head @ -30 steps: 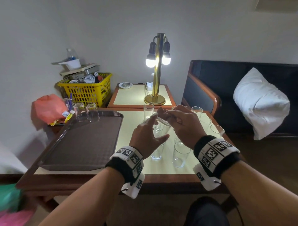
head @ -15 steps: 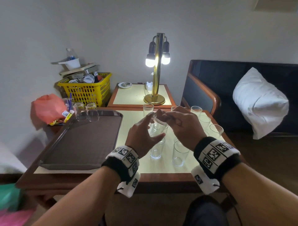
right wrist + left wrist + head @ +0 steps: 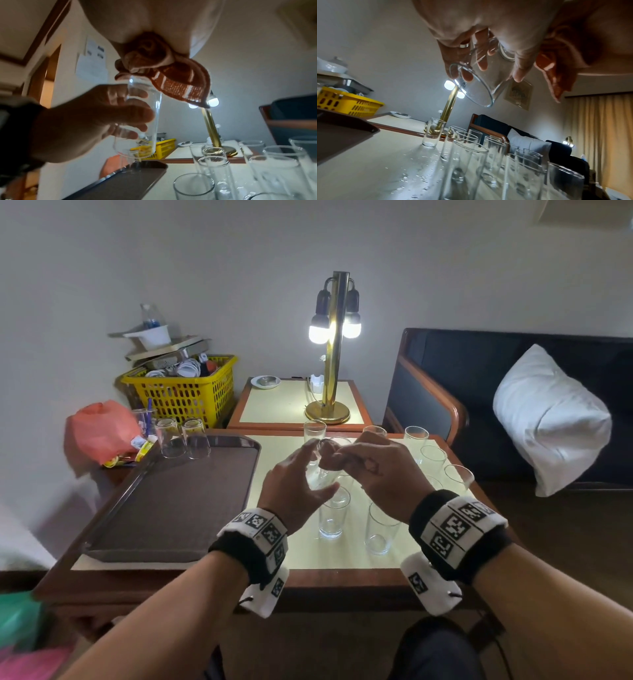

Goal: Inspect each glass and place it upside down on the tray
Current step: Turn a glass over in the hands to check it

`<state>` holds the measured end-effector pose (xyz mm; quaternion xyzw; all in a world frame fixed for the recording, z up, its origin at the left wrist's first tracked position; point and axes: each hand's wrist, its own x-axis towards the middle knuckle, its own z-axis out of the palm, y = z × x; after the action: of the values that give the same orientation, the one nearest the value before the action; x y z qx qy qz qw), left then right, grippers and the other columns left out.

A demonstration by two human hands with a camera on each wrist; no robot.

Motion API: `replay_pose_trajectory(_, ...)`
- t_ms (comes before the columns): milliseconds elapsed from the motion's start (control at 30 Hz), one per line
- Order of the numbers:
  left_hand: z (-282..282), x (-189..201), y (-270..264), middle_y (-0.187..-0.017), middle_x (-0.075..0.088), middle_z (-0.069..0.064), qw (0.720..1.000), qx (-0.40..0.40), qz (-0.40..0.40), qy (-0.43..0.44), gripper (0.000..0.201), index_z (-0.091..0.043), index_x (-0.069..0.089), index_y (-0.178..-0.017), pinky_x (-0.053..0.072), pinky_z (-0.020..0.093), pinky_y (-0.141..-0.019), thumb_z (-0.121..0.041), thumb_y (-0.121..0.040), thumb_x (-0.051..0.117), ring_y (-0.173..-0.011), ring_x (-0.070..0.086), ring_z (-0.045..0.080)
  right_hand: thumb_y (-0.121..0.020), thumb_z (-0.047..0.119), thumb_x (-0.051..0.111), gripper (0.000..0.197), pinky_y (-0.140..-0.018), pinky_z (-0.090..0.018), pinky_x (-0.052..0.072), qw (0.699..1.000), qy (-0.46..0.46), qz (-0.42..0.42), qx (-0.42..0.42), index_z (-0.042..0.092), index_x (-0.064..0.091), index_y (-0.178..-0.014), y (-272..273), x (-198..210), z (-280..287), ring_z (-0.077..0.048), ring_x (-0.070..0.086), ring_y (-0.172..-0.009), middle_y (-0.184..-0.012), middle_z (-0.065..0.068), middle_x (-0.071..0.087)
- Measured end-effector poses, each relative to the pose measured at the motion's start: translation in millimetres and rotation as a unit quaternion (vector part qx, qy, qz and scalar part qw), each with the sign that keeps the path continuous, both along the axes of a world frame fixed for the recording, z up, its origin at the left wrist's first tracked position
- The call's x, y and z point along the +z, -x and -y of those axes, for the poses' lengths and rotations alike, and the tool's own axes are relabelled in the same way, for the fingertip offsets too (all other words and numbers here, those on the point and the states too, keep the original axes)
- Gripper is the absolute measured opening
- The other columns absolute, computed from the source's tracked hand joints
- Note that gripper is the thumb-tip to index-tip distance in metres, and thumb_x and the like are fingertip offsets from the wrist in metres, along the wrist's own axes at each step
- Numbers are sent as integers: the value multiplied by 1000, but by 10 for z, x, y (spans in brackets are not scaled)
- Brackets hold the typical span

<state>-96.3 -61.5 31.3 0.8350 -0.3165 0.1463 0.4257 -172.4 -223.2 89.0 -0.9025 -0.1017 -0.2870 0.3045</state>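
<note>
My left hand grips a clear glass above the table, mouth tilted downward in the left wrist view. My right hand holds a bunched brown cloth against the glass's upper end. To the left lies the brown tray, with two glasses standing upside down at its far corner. Under and beyond my hands, several upright glasses stand on the table.
A brass lamp is lit on the side table behind. A yellow basket and an orange bag sit at far left, a sofa with a white pillow at right. Water drops dot the tabletop.
Both hands have stayed together over the table with the glass between them. They have shifted slightly up and away, and the glass has turned a little in my left hand.
</note>
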Motion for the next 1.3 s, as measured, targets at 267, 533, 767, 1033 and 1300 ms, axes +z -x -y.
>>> replay_pose_trajectory(267,-5,-9,9,-126,71,3,1000,-4,-5,1,76,-16,53,-144,55,33,-87,-38,-80,88,-104,69,23,-93,13,71,17,-72,-7,41,1000,-9,3,12,19,78,-107,21,21,-18,2,55,-85,-85,23,55)
replay_pose_trajectory(533,40,49,7,-126,71,2,1000,-9,-9,-10,75,-17,52,-144,50,26,-85,-39,-81,87,-102,69,21,-96,11,67,18,-80,-23,48,999,43,-5,13,11,77,-110,1,103,26,-12,57,-90,-94,10,61)
replay_pose_trajectory(767,54,50,44,-128,70,3,1000,-17,-17,-5,79,-19,50,-147,56,32,-87,-40,-80,87,-103,69,23,-96,11,67,20,-82,-26,50,999,33,-1,-4,9,76,-114,-31,103,13,-15,58,-91,-98,7,63)
replay_pose_trajectory(1033,54,50,64,-127,70,2,999,-12,-32,5,77,-20,52,-146,50,26,-84,-38,-80,87,-104,69,22,-95,12,69,19,-80,-19,49,1000,22,-4,-6,13,77,-112,-25,41,6,-4,55,-87,-91,16,59)
replay_pose_trajectory(1300,104,87,52,-127,71,1,999,-15,-39,-5,78,-22,52,-146,58,35,-89,-43,-79,87,-102,70,21,-95,12,68,21,-85,-26,53,999,7,27,-36,12,75,-116,-48,-50,-17,-13,60,-95,-100,9,65)
